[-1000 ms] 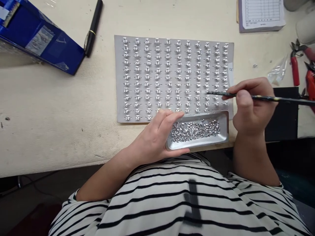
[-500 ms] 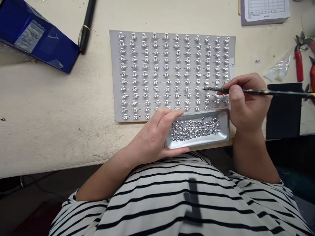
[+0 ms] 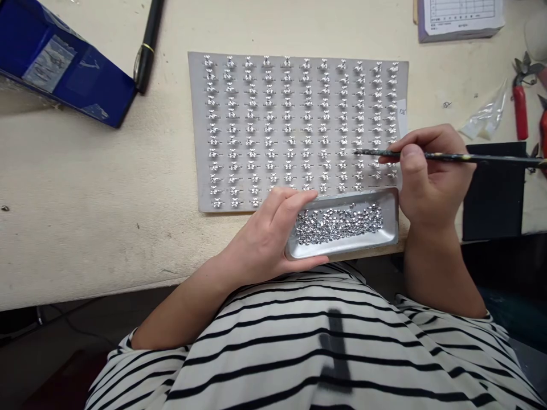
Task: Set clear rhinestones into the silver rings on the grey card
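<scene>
My left hand [image 3: 273, 233] grips the left end of a shallow metal tray [image 3: 391, 219], thumb along its near edge and fingers along its far edge. Many tiny shiny stones [image 3: 337, 224] lie in the tray. Between the thumb and fingers of my right hand [image 3: 436, 171] is a thin dark stick [image 3: 453, 158], spotted with light marks. Its tip is over the right part of a grey board [image 3: 197, 136]. Rows of small silvery rings [image 3: 270, 117] stand in the board. Whether the tip touches a ring, I cannot tell. The tray overlaps the board's near right edge.
At the far left a blue box [image 3: 98, 85] stands beside a black pen [image 3: 147, 57]. On the right are a paper pad [image 3: 461, 20], a clear plastic bag [image 3: 487, 117], red-handled pliers [image 3: 520, 108] and a black pad [image 3: 491, 199]. The table's front edge runs just below the tray.
My right hand and the stick have shifted very slightly to the right, the tip staying over the rings. My left hand and the tray have not visibly moved.
</scene>
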Demonstrator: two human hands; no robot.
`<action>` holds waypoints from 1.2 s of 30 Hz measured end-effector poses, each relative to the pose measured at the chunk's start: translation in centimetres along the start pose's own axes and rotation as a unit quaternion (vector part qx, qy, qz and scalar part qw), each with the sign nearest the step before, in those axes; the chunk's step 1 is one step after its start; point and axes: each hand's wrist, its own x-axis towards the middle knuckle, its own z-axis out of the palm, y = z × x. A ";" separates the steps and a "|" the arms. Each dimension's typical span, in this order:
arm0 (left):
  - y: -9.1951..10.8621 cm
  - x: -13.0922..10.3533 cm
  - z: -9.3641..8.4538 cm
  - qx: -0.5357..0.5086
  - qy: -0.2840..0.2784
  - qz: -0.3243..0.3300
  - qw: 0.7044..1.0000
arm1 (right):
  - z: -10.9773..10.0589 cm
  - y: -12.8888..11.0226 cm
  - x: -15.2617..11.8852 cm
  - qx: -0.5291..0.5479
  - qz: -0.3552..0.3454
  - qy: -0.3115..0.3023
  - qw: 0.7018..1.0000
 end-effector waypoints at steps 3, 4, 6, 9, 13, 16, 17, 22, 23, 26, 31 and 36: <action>0.0 0.0 0.0 0.004 0.004 0.005 1.000 | -0.1 -0.1 0.0 -0.004 0.012 -0.017 1.000; 0.0 0.0 0.0 0.005 0.005 0.007 1.000 | -0.1 -0.1 0.0 -0.003 0.015 -0.020 1.000; -0.1 -0.1 0.1 0.007 0.010 0.010 1.000 | -0.1 -0.1 0.0 -0.003 0.015 -0.019 1.000; -0.1 -0.1 0.1 0.006 0.012 0.012 1.000 | -0.1 0.0 0.0 -0.001 0.010 -0.018 1.000; -0.1 0.0 0.1 0.006 0.010 0.009 1.000 | -0.1 0.0 -0.1 -0.001 0.008 -0.022 1.000; 0.0 0.0 0.1 0.005 0.010 0.006 1.000 | -0.1 0.1 -0.1 -0.003 0.006 -0.021 1.000; 0.0 0.0 0.1 0.005 0.010 0.005 1.000 | -0.1 0.1 -0.1 -0.004 0.005 -0.020 1.000; 0.0 -0.1 0.0 0.004 0.011 0.003 1.000 | -0.2 0.1 -0.1 -0.002 -0.003 -0.014 1.000; 0.0 -0.1 0.0 0.004 0.010 0.002 1.000 | -0.2 0.0 -0.1 -0.005 -0.003 -0.015 1.000; 0.0 -0.1 0.1 0.005 0.007 0.000 1.000 | -0.2 0.0 -0.2 -0.023 -0.002 -0.017 1.000; 0.1 0.0 0.0 0.003 0.003 0.000 1.000 | -0.2 -0.2 -0.3 -0.036 0.001 -0.014 0.999; 0.1 0.0 -0.1 0.002 0.002 -0.002 1.000 | -0.3 -0.1 -0.4 -0.042 -0.007 -0.009 0.999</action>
